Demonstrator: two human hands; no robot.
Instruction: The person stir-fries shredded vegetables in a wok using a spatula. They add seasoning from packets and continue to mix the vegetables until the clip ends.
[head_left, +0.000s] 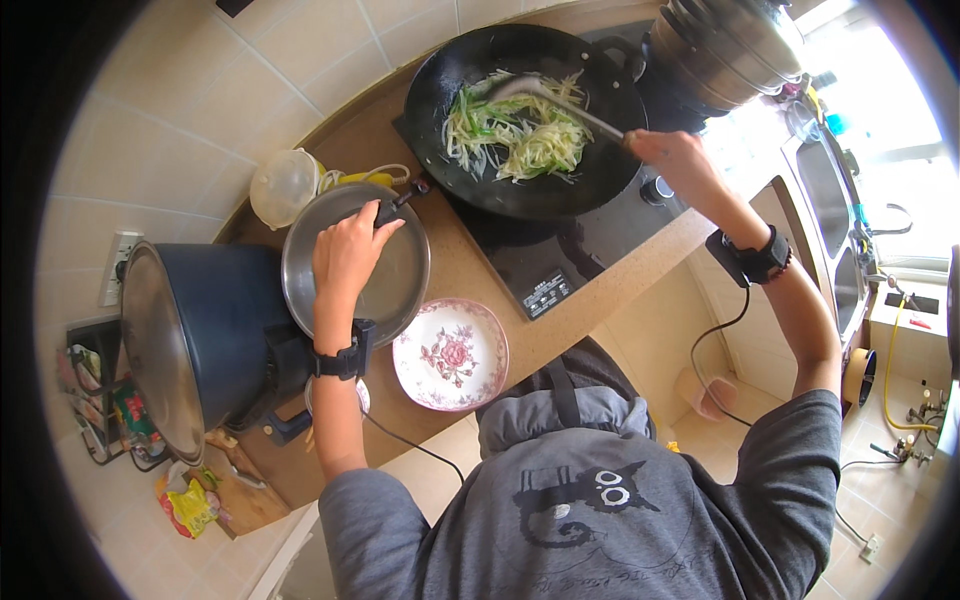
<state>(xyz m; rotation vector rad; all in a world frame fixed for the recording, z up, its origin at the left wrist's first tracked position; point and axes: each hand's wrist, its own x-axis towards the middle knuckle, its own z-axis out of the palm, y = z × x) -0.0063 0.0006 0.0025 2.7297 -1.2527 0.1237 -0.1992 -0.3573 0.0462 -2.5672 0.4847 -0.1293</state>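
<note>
A black wok (525, 202) with shredded vegetables and green strips (547, 150) in it stands on the dark cooktop (517, 262). My right hand (667, 154) grips the handle of a metal spatula (581, 114), whose head lies among the shreds. My left hand (349, 247) has its thumb and fingers around the black knob of a round metal lid (401, 281), left of the wok. A white plate with a pink flower pattern (450, 356) lies on the counter near my body, just right of the lid. What is under the lid cannot be seen.
A tall dark blue pot (232, 330) with a lid stands at the left. Behind the metal lid is a translucent container (283, 187). A cutting board (251, 480) lies lower left. Stacked metal pots (724, 52) stand beyond the wok; a double sink (825, 195) is at the right.
</note>
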